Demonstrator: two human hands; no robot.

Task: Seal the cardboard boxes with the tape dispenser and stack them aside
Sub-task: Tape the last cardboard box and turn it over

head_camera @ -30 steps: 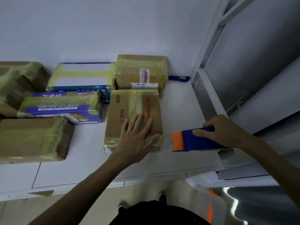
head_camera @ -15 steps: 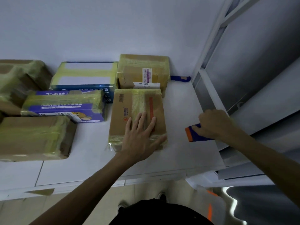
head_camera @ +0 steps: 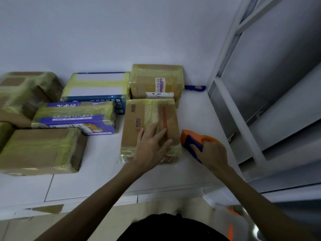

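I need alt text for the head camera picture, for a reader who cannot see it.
A person's left hand presses flat on a taped cardboard box on a white table, while the right hand grips an orange and blue tape dispenser beside it. More taped boxes lie to the left.

Blue handle [head_camera: 194, 88] against wall [head_camera: 121, 32], beside white shelving [head_camera: 246, 133].

A parcel-packing room: taped cardboard boxes [head_camera: 40, 150] on a white table [head_camera: 97, 173] beside metal shelving [head_camera: 246, 108].

The white table [head_camera: 97, 173] carries taped boxes [head_camera: 40, 150] (yellowish tape) and a blue handle [head_camera: 194, 87] by the wall.
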